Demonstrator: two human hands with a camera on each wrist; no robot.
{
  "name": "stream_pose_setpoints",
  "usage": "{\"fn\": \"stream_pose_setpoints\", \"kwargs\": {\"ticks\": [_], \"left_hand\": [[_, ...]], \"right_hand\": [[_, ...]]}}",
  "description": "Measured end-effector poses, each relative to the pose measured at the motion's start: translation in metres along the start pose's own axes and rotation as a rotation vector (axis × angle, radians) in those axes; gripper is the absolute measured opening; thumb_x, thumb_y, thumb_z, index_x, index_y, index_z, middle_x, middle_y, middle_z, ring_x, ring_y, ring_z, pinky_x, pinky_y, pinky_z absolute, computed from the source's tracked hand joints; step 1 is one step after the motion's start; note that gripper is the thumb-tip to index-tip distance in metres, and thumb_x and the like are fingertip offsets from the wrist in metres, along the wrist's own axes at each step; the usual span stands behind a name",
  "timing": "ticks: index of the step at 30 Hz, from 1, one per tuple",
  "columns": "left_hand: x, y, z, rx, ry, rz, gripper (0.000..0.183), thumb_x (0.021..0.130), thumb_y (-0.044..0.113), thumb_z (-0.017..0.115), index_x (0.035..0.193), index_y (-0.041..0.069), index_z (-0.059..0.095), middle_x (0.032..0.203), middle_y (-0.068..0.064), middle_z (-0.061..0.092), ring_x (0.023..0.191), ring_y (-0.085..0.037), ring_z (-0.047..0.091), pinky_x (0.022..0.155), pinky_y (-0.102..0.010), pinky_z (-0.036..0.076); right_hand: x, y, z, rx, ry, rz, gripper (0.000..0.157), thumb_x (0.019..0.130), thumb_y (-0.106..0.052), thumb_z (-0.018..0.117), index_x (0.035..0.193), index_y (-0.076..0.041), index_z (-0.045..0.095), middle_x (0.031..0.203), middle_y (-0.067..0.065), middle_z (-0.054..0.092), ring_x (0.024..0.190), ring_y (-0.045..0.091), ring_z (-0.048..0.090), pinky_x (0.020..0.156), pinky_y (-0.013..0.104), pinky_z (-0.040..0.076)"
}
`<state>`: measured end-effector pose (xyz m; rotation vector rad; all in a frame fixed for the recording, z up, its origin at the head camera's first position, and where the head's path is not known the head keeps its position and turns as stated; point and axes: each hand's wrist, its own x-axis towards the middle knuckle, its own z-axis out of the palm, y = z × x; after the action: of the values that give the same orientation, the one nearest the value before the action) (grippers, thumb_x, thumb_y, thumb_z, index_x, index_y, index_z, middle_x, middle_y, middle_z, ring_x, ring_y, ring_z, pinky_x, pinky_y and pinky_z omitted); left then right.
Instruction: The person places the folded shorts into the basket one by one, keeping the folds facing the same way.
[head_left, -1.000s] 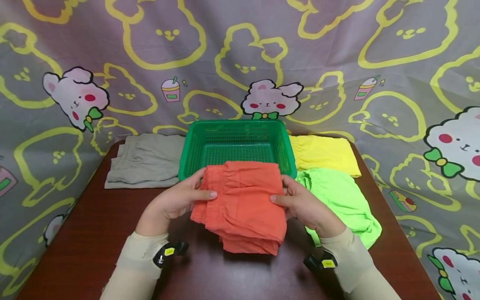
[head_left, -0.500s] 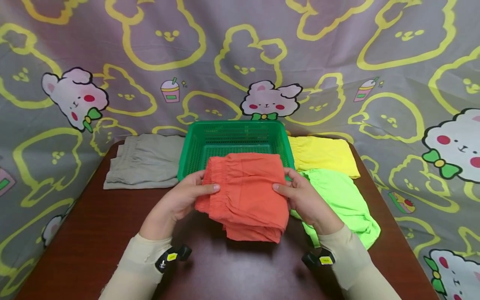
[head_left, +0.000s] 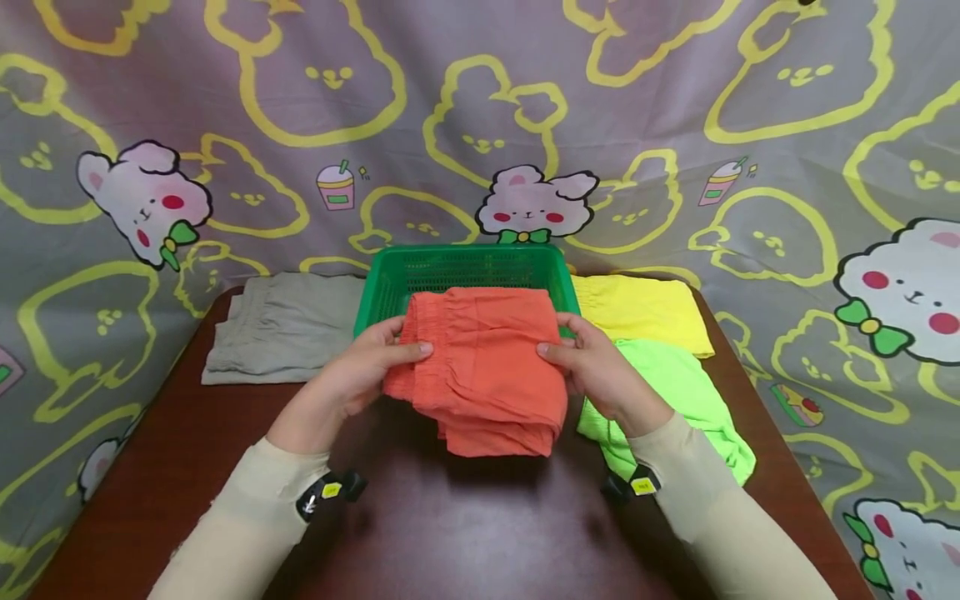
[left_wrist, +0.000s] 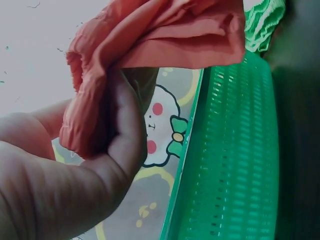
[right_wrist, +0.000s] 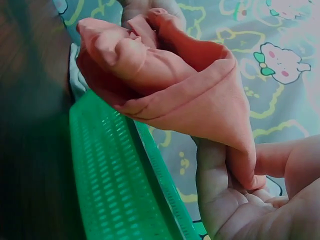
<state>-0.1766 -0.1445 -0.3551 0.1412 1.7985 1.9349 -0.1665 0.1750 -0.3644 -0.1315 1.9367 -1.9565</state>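
Folded orange shorts (head_left: 487,367) with a gathered elastic waistband hang in the air between both hands, overlapping the front of the green basket (head_left: 363,292) in the head view. My left hand (head_left: 352,371) pinches the waistband side, thumb on top and fingers underneath. On the opposite side, my right hand (head_left: 603,371) grips the folded edge the same way. The left wrist view shows the waistband (left_wrist: 82,120) between thumb and fingers. In the right wrist view, the cloth's lower corner (right_wrist: 240,165) sits between thumb and fingers, with the basket wall (right_wrist: 107,170) beyond.
Folded grey shorts (head_left: 288,329) lie left of the basket on the brown table (head_left: 480,533). To its right are folded yellow shorts (head_left: 645,308), with bright green shorts (head_left: 682,400) in front, partly behind the right forearm. A patterned curtain (head_left: 420,108) hangs behind the table.
Both hands have moved the orange shorts up and away from me, so they now cover more of the basket in the head view. Both grips are kept.
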Motion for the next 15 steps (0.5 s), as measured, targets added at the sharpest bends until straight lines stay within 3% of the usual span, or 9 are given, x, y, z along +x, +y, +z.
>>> {"fn": "stream_pose_setpoints", "kwargs": {"ticks": [15], "left_hand": [[0.019, 0.020, -0.013, 0.028, 0.041, -0.019, 0.053, 0.102, 0.015, 0.062, 0.150, 0.008, 0.041, 0.113, -0.004, 0.069, 0.089, -0.016, 0.075, 0.079, -0.034, 0.062]], "right_hand": [[0.024, -0.019, -0.003, -0.028, 0.002, 0.005, 0.044, 0.106, -0.014, 0.056, 0.146, -0.012, 0.039, 0.110, 0.006, 0.072, 0.082, 0.019, 0.074, 0.072, 0.040, 0.063]]}}
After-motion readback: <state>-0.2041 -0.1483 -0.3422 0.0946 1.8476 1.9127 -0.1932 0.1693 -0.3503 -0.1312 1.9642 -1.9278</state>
